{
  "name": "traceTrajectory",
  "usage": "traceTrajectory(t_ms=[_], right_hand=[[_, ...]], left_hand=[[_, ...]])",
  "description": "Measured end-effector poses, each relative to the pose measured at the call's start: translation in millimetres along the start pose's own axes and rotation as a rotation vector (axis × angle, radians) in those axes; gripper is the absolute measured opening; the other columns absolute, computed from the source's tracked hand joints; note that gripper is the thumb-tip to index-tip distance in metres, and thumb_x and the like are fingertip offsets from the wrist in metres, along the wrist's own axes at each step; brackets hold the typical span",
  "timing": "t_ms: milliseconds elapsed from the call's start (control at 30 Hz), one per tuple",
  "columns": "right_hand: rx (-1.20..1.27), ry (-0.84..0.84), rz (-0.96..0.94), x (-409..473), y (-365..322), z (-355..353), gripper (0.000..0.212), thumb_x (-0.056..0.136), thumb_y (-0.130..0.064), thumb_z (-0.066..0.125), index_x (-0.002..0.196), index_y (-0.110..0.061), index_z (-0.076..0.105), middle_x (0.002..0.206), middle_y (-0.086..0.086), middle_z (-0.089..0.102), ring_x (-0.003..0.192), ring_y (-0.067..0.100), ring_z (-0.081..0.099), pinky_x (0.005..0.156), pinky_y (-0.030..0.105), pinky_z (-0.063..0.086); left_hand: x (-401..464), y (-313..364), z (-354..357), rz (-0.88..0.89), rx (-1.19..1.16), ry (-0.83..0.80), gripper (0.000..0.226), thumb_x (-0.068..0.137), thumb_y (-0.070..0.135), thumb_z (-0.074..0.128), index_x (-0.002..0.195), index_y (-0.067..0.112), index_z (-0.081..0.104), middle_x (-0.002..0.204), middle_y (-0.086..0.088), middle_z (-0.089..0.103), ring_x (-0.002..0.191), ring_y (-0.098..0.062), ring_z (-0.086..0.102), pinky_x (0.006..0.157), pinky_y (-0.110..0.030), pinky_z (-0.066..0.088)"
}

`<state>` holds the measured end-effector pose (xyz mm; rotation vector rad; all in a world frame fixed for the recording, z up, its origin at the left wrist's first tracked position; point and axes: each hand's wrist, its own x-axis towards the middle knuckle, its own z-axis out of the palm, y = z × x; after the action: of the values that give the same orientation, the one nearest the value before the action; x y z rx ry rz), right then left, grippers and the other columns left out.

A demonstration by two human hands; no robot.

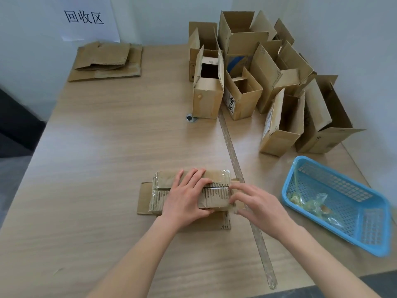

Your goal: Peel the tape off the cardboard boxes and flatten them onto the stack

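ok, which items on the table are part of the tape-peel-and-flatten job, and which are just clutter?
Job:
- taped box, left hand pressing it flat, right hand picking at its right end
- open boxes waiting
- flattened stack
- blue basket holding peeled tape

Lying about:
- wall sign
- round desk grommet
- strip along the table seam
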<state>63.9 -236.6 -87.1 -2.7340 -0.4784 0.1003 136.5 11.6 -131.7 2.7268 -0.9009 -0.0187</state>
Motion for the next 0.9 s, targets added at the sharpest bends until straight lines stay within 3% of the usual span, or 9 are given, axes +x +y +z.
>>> traceTrajectory(t_ms=[67,167,300,467,733,900], right_hand=[[0.030,0.064,-0.003,2.7,2.1,-0.3,0.018,0.082,-0.027,0.083,0.087,-0.031,0.066,0.132,-0.017,0.062,0.120,0.004,0.055,0.073,0.022,0.051],[0.101,0.038,0.076,7.0,4.0,-4.9,0.011,0.090,-0.026,0.075,0.088,-0.032,0.065,0.128,-0.023,0.064,0.118,0.000,0.056,0.077,0.023,0.048],[0.227,0.095,0.164,18.1,6.1,-15.5,0.006,0.096,-0.028,0.069,0.095,-0.032,0.064,0.094,-0.022,0.072,0.084,0.003,0.067,0.071,0.033,0.053],[0.247,0.117,0.195,28.5,10.6,-18.0,0.005,0.094,-0.033,0.071,0.095,-0.034,0.067,0.089,-0.029,0.066,0.087,0.003,0.065,0.080,0.035,0.056],[0.348,0.229,0.259,35.8,16.4,-24.9,0.009,0.085,-0.021,0.083,0.086,-0.029,0.078,0.081,-0.024,0.072,0.080,0.002,0.069,0.074,0.030,0.059],[0.352,0.215,0.277,41.5,13.2,-29.2,0.007,0.085,-0.023,0.083,0.086,-0.028,0.078,0.079,-0.022,0.072,0.078,0.002,0.068,0.074,0.028,0.057]], left_hand=[[1.3,-1.4,0.4,-0.001,0.000,0.006,0.083,0.069,0.073,0.066,0.140,0.036,0.042,0.163,0.007,0.030,0.153,-0.016,0.020,0.127,-0.049,0.007],[0.9,-1.0,0.1,0.002,-0.008,0.001,0.083,0.067,0.072,0.067,0.139,0.036,0.043,0.162,0.007,0.031,0.153,-0.016,0.021,0.127,-0.047,0.005],[0.1,0.8,-0.9,0.004,-0.029,0.002,0.083,0.067,0.072,0.068,0.137,0.037,0.044,0.161,0.008,0.033,0.152,-0.016,0.022,0.126,-0.047,0.005],[1.0,-0.6,-1.5,0.005,-0.016,0.001,0.083,0.066,0.074,0.068,0.137,0.038,0.043,0.161,0.008,0.032,0.152,-0.016,0.022,0.126,-0.048,0.009],[2.2,-1.3,0.6,0.004,-0.006,0.006,0.083,0.067,0.076,0.064,0.138,0.039,0.040,0.162,0.009,0.031,0.153,-0.015,0.022,0.125,-0.048,0.009],[2.1,-1.4,1.1,-0.004,-0.013,0.000,0.083,0.067,0.076,0.064,0.138,0.039,0.041,0.162,0.010,0.031,0.153,-0.014,0.022,0.125,-0.049,0.010]])
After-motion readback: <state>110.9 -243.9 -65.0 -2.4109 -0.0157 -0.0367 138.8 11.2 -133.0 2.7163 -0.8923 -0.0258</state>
